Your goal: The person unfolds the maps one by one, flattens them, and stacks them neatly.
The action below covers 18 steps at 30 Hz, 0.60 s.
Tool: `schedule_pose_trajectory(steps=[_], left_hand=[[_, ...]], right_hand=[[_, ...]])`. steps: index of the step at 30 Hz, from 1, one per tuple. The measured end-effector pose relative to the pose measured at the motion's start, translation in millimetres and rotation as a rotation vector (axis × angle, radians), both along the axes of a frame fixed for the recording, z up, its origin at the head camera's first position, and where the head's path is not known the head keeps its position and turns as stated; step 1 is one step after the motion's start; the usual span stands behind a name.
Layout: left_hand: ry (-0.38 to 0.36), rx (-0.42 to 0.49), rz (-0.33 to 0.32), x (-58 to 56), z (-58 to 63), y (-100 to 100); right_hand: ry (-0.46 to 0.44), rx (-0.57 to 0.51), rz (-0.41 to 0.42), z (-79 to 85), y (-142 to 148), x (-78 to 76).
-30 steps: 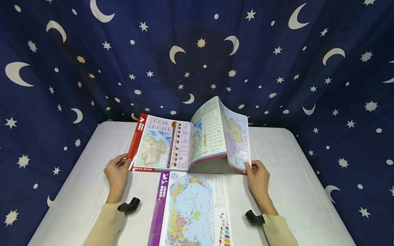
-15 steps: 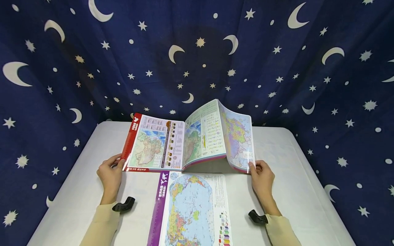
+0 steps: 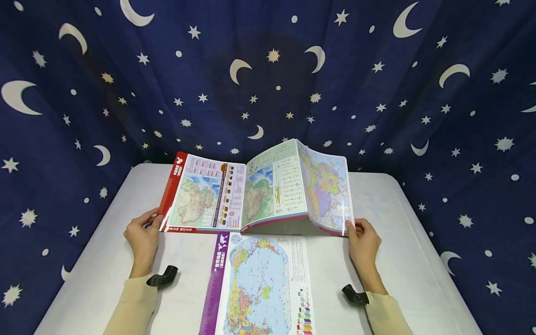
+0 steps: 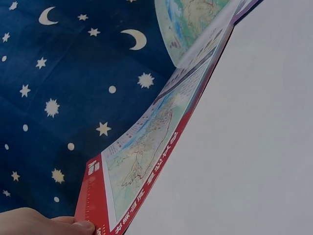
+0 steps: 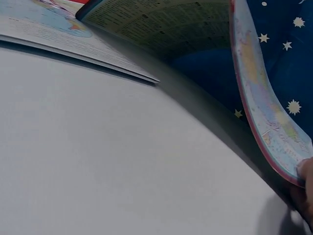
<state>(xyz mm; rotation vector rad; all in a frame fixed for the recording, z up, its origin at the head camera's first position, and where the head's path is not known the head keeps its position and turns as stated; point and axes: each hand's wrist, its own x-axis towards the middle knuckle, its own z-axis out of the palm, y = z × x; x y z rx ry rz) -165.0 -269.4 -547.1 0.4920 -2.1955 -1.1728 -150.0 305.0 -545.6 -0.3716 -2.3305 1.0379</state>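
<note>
A folding map with a red border stands partly unfolded at the back of the table, its middle panels raised in a ridge. My left hand pinches its red left edge near the lower corner, thumb on top; the thumb also shows on the red strip in the left wrist view. At the lower right corner my right hand pinches the end panel, which bears a coloured map. In the right wrist view that panel curves up from the thumb. Fingers beneath the sheet are hidden.
A second map with a purple left strip lies flat in front of the folding map, cut off by the lower frame edge. Both lie on a white table. A dark blue star-and-moon curtain hangs close behind.
My left hand has moved left and my right hand slightly right, each with its map edge. The map is spread wider and its ridge is lower.
</note>
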Motion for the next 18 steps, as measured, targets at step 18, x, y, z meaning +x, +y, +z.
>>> schedule_pose_trajectory(steps=[18], left_hand=[[-0.023, -0.004, 0.042, 0.0, -0.2, -15]], right_hand=[[-0.001, 0.033, -0.086, -2.1, 20, -1.8]])
